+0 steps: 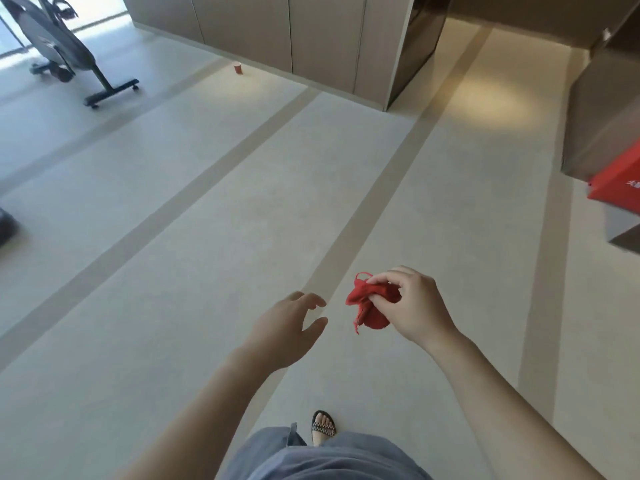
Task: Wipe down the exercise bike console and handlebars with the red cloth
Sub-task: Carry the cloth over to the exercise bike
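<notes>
Exercise bike [59, 46] well apart across bare floor [207, 220]; red cup [237, 68] beside cabinets [277, 32].

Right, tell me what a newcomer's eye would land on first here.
First the bunched red cloth, pinched in the right hand low in the middle, with the empty left hand open beside it. Then the dark grey exercise bike standing far off at top left, and a small red cup on the pale floor by the beige cabinets.

Right hand [414, 306] pinching bunched red cloth [370, 306], left hand [287, 327] spread beside it (apart), exercise bike [55, 46] far left
</notes>
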### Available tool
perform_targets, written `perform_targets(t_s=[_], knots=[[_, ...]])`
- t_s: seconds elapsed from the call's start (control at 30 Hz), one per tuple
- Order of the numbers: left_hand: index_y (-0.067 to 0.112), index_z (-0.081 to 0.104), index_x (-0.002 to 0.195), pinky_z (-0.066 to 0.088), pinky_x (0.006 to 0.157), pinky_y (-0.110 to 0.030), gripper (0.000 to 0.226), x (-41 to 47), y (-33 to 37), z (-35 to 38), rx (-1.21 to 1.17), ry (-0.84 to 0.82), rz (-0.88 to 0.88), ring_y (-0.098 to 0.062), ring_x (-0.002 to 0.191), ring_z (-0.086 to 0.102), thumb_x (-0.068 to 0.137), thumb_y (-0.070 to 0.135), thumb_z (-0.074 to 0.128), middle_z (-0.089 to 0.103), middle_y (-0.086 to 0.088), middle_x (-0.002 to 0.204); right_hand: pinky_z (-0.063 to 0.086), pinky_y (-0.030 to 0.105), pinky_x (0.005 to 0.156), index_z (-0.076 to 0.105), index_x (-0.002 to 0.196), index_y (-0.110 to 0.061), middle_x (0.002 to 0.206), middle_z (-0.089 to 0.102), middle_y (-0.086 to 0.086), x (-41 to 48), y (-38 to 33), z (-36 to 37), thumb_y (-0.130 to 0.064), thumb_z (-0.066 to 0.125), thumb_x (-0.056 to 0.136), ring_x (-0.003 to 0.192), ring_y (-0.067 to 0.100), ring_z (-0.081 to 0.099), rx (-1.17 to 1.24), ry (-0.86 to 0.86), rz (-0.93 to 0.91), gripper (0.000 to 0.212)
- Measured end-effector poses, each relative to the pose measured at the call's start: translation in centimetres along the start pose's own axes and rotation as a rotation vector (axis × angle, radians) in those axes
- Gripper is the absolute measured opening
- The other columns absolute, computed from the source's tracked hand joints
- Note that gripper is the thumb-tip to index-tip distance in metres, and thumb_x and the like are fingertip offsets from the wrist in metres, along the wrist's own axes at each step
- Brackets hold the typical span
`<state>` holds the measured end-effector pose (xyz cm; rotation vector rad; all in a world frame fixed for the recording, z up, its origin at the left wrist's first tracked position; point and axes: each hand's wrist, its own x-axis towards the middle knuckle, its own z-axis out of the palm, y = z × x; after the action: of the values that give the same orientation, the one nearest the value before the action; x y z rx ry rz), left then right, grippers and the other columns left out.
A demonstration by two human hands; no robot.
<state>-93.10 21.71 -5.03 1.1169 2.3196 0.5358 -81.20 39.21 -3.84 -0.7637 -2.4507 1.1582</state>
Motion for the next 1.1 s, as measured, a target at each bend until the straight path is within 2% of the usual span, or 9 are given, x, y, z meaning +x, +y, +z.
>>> perform_targets(t_s=[0.1,0.23,0.43,0.57,0.67,0.7,0.8,0.97,1.1], knots=[[0.031,0.048,0.127,0.044,0.088,-0.027,0.035,3.4,-1.6,-2.0,-0.039,0.026,-0.021,-0.010,0.110,0.053,0.094,0.041,0.045,0.052,0.012,0.125,0.037,0.000,0.051,0.070,0.075,-0.027,0.078,0.063,-0.012,5.4,-0.1,0.7,-0.001,0.071,0.072,0.067,-0.011,0.058,0.022,-0.032,0.006,0.027],[0.030,0.051,0.124,0.044,0.088,-0.025,0.031,8.2,-4.8,-5.5,-0.162,0.106,-0.050,-0.008,0.106,0.054,0.094,0.037,0.048,0.055,0.011,0.122,0.037,0.001,0.064,0.069,0.074,-0.036,0.076,0.064,-0.019,12.5,-1.0,3.5,-0.009,0.073,0.070,0.077,-0.011,0.056,-0.028,-0.093,-0.034,0.028],[0.034,0.053,0.119,0.038,0.078,-0.018,0.027,16.7,-12.5,-12.5,-0.264,0.208,-0.107,-0.001,0.101,0.053,0.093,0.037,0.050,0.055,0.015,0.116,0.044,0.010,0.057,0.071,0.077,-0.038,0.079,0.065,-0.023,25.7,-4.2,10.5,-0.018,0.071,0.073,0.076,-0.002,0.059,-0.017,-0.265,-0.074,0.020],[0.031,0.053,0.120,0.043,0.083,-0.023,0.028,22.1,-18.2,-18.5,-0.229,0.207,-0.131,-0.004,0.102,0.055,0.093,0.036,0.049,0.056,0.012,0.117,0.042,0.005,0.066,0.068,0.072,-0.047,0.077,0.065,-0.024,35.5,-8.4,14.7,-0.016,0.072,0.071,0.078,-0.006,0.059,-0.033,-0.299,-0.146,0.031],[0.035,0.051,0.121,0.044,0.086,-0.024,0.028,25.5,-22.2,-22.9,-0.187,0.224,-0.199,-0.002,0.103,0.054,0.093,0.040,0.047,0.055,0.015,0.119,0.038,0.002,0.065,0.063,0.070,-0.057,0.083,0.064,-0.030,41.9,-11.1,17.5,-0.012,0.072,0.070,0.081,-0.009,0.058,-0.027,-0.327,-0.249,0.046],[0.035,0.051,0.121,0.044,0.086,-0.024,0.028,26.6,-23.4,-24.4,-0.191,0.239,-0.222,-0.002,0.103,0.054,0.094,0.041,0.047,0.055,0.016,0.119,0.037,0.002,0.065,0.063,0.070,-0.058,0.083,0.064,-0.027,44.0,-11.8,18.4,-0.011,0.073,0.069,0.082,-0.008,0.057,-0.026,-0.330,-0.266,0.048],[0.034,0.052,0.121,0.045,0.087,-0.026,0.028,29.3,-26.5,-28.1,-0.194,0.258,-0.263,-0.004,0.104,0.054,0.094,0.041,0.047,0.055,0.015,0.119,0.038,0.003,0.066,0.063,0.068,-0.053,0.078,0.066,-0.017,49.8,-12.9,21.0,-0.011,0.074,0.069,0.081,-0.007,0.057,-0.039,-0.315,-0.288,0.043],[0.037,0.054,0.116,0.043,0.080,-0.021,0.024,34.9,-32.3,-33.2,-0.213,0.270,-0.337,0.000,0.101,0.054,0.093,0.041,0.048,0.056,0.018,0.116,0.040,0.004,0.066,0.072,0.077,-0.035,0.077,0.065,-0.021,59.4,-13.9,25.3,-0.013,0.073,0.070,0.081,-0.007,0.057,-0.030,-0.326,-0.252,0.023],[0.037,0.054,0.115,0.044,0.082,-0.022,0.024,42.9,-36.7,-37.3,-0.212,0.260,-0.334,0.000,0.102,0.054,0.093,0.041,0.048,0.056,0.017,0.116,0.040,0.005,0.070,0.074,0.079,-0.031,0.077,0.066,-0.018,68.5,-14.6,29.6,-0.014,0.072,0.071,0.082,-0.006,0.057,-0.055,-0.358,-0.258,0.019]])
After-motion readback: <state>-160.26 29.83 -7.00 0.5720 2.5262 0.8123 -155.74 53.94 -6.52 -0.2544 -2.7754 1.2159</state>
